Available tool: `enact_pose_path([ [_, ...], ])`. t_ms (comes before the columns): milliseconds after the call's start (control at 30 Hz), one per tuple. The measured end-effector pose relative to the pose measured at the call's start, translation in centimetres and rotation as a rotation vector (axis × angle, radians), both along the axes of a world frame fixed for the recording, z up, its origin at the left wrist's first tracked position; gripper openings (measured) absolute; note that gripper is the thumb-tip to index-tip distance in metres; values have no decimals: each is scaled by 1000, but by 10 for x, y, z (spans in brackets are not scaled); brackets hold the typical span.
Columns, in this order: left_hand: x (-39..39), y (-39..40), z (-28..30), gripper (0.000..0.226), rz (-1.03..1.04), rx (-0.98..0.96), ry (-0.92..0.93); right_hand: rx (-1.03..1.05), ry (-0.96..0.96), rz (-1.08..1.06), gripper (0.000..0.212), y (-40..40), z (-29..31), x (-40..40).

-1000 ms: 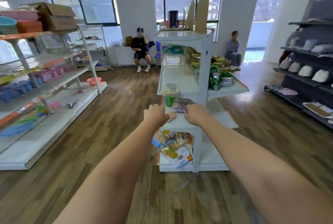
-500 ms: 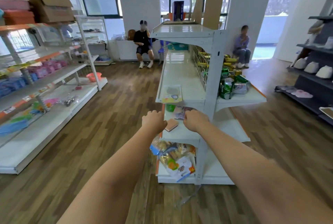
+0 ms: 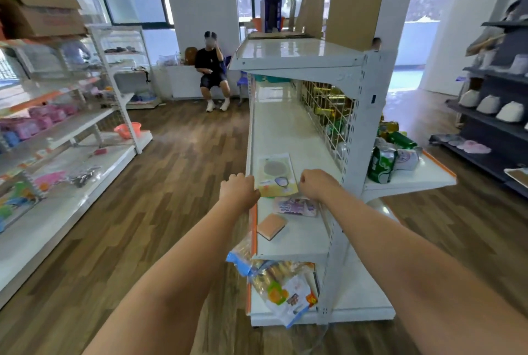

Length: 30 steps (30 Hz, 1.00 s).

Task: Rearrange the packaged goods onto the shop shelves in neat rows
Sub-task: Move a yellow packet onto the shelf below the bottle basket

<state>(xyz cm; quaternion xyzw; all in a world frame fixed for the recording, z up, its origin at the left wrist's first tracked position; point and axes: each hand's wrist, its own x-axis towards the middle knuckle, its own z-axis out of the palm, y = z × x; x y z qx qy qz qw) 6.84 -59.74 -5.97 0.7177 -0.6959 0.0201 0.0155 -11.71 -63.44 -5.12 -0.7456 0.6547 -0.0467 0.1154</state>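
Both hands reach the white shelf [image 3: 288,131] — the left hand [image 3: 239,190] and right hand [image 3: 317,183], fingers curled, flank the flat yellow packet [image 3: 276,176] — whether they pinch it cannot be told.

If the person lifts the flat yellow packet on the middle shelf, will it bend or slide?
The flat yellow packet looks thin, so it probably flexes and weighs little. Its glossy film on the smooth white shelf suggests it may slide when pushed.

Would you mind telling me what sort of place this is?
Most likely a small shop: white shelving unit, drink cans on one shelf, a flat packet between the hands.
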Motion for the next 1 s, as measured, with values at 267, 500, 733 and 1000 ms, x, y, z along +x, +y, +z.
enact_pose_path([
  [267,4,-66,-28,40,-5,12,50,64,-39,-24,30,-70,-34,9],
  [500,5,-114,-42,39,9,29,61,118,-116,-33,31,-133,-48,13],
  [733,5,-134,-55,38,8,61,-16,259,-331,-131,21,-167,-59,20],
  [1000,3,-146,-62,36,22,74,-16,438,-689,-355,11,-190,-63,33],
])
